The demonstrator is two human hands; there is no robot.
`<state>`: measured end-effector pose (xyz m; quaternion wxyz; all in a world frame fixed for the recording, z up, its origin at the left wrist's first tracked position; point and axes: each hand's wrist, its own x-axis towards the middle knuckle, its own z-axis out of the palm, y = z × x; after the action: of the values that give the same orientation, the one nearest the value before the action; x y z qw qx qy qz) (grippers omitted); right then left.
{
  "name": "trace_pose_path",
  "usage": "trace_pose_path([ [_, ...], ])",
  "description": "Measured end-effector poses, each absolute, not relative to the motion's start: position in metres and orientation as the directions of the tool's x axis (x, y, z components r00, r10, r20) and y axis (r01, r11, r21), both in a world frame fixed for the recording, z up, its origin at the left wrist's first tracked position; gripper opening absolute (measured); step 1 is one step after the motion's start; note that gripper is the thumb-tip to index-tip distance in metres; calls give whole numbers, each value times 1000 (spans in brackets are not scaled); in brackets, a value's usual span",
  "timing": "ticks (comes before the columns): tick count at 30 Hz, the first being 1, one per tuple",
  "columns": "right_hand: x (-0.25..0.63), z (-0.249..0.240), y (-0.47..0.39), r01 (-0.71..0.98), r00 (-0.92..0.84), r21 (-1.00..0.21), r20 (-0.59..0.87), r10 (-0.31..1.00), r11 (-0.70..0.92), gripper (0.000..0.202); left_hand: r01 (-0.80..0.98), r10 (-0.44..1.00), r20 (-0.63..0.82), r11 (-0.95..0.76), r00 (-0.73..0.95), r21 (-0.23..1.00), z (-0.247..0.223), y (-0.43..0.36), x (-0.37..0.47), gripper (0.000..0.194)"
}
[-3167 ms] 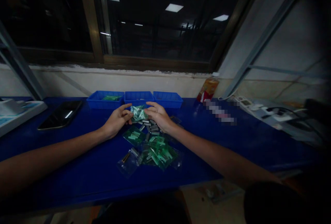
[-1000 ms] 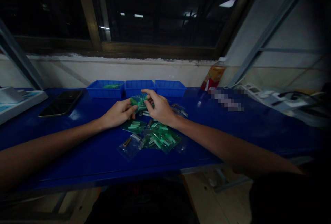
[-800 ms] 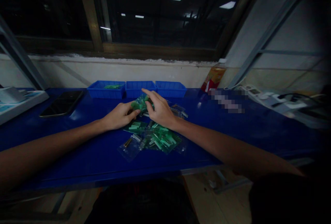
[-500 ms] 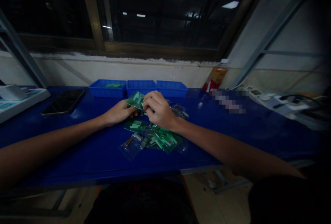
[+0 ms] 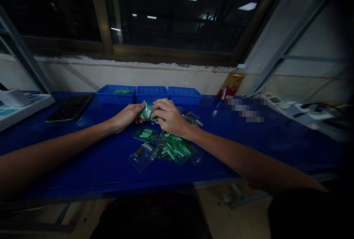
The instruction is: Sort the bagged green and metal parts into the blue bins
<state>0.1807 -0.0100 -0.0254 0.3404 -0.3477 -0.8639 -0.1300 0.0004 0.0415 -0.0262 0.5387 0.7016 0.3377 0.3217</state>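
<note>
Between my two hands, above the blue table, is a green plastic packet (image 5: 147,109), bunched up, its contents hard to make out. My left hand (image 5: 129,115) grips its left side with closed fingers. Curled fingers of my right hand (image 5: 169,116) pinch its right side. Below them lies a pile of green packets (image 5: 177,147) holding pale green and white sticks. One more green packet (image 5: 146,133) lies at the pile's left. In front of it is a clear packet (image 5: 141,155) with brass-coloured pins. Other clear packets (image 5: 193,118) lie partly behind my right hand.
Three blue bins stand in a row at the back; the left bin (image 5: 116,98) holds green packets. A phone (image 5: 69,108) and a power strip (image 5: 27,107) lie at left. At right are a bottle (image 5: 231,84) and another power strip (image 5: 293,107) with cables.
The green packet was spread wider half a second ago and is now bunched between my hands. My left hand has shifted slightly; the pile on the table looks the same.
</note>
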Motion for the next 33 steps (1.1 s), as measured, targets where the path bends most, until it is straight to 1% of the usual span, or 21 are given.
trace_pose_path([
  [3,180,-27,-10,737,-445,-54,712,543,674,24,126,813,156,-270,561,954,-28,40,2,26],
  [7,180,-29,-6,777,-282,-175,762,583,605,24,117,824,257,-360,506,925,-25,35,2,11],
  [11,181,-30,-2,757,-155,-325,754,639,567,11,121,823,319,-418,471,900,-26,35,0,9],
  [12,181,-29,-1,742,-138,-367,736,663,561,14,126,810,336,-443,481,888,-27,36,0,10],
  [13,180,-28,-1,724,-130,-408,712,691,556,21,134,791,360,-479,495,867,-28,36,0,10],
  [16,177,-24,-2,645,-133,-528,635,761,553,36,170,697,485,-646,528,744,-30,36,-1,11],
  [18,175,-22,-3,579,-136,-598,600,789,554,37,198,626,574,-748,529,634,-30,35,-2,14],
  [20,174,-20,-3,546,-132,-634,580,804,547,33,239,567,637,-814,522,529,-29,34,-3,18],
  [22,174,-20,-3,564,-111,-633,578,808,530,27,285,534,675,-845,510,453,-29,33,-3,21],
  [24,175,-22,-2,592,-72,-628,583,809,506,20,322,539,682,-842,494,433,-29,34,-2,22],
  [25,176,-23,-2,600,-58,-626,586,808,497,16,330,561,676,-828,478,453,-29,35,-2,23],
  [27,177,-26,-2,620,-49,-607,602,797,497,15,327,627,641,-778,442,536,-31,38,-1,22],
  [31,177,-28,-5,691,-96,-475,686,721,544,19,285,727,540,-673,424,682,-32,43,-1,11],
  [33,178,-27,-6,711,-124,-414,721,682,568,21,268,756,485,-626,439,733,-32,44,-2,10],
])
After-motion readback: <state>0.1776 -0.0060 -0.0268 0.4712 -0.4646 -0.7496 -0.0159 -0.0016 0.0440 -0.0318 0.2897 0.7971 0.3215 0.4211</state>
